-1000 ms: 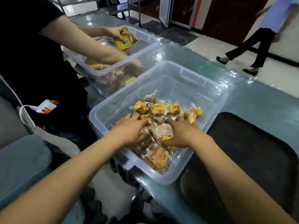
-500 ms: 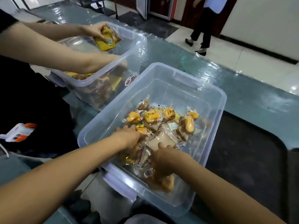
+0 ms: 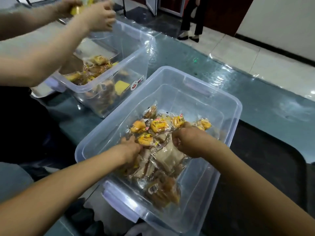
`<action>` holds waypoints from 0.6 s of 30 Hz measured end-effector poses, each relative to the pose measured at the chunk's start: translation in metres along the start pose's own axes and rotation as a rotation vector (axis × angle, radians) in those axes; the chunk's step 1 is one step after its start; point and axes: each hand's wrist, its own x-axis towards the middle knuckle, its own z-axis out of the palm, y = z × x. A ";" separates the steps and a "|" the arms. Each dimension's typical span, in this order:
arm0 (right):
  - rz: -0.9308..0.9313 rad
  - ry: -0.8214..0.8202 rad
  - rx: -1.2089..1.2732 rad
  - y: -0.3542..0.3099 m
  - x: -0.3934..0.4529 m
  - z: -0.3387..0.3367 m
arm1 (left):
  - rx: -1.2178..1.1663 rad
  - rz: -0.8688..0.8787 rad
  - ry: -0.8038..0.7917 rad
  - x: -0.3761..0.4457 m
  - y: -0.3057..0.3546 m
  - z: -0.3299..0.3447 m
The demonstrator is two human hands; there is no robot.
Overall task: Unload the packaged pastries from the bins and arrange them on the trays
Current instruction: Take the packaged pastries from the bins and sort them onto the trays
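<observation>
A clear plastic bin (image 3: 226,106) stands in front of me with a heap of packaged pastries (image 3: 158,125), yellow buns and brown slices in clear wrappers. Both my hands are down inside it. My left hand (image 3: 129,150) digs into the left side of the heap, its fingers curled round wrapped pastries. My right hand (image 3: 189,142) grips the wrappers of pastries near the middle, fingers bent. A dark tray (image 3: 265,167) lies to the right of the bin.
A second clear bin (image 3: 136,53) with more pastries stands at the back left. Another person's hands (image 3: 97,16) hold yellow packets above it. Someone stands on the tiled floor (image 3: 192,19) beyond the blue-green counter (image 3: 255,99).
My right hand moved up from the near part of the heap to its middle and closed on wrappers. The other person lifted packets out of the far bin.
</observation>
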 end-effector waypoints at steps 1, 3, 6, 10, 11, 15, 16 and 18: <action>-0.015 -0.036 0.022 -0.005 -0.004 0.000 | -0.005 0.009 0.013 -0.004 0.000 -0.003; -0.046 -0.145 0.029 -0.020 -0.017 0.010 | -0.013 0.026 0.046 -0.009 -0.001 -0.011; -0.050 -0.334 -0.069 -0.044 -0.036 0.041 | -0.024 0.054 0.164 -0.015 0.000 -0.022; -0.016 -0.305 -0.333 -0.069 -0.033 0.083 | -0.037 0.069 0.325 -0.013 0.012 -0.034; -0.020 -0.274 -0.366 -0.074 -0.030 0.086 | -0.019 0.078 0.355 -0.011 0.019 -0.036; -0.040 -0.196 -0.280 -0.064 -0.025 0.075 | 0.055 0.059 0.294 0.011 0.036 -0.035; -0.029 -0.186 -0.228 -0.054 -0.027 0.063 | 0.063 0.045 0.262 0.018 0.036 -0.035; 0.018 -0.154 -0.144 -0.028 -0.028 0.031 | 0.079 0.017 0.207 0.029 0.033 -0.036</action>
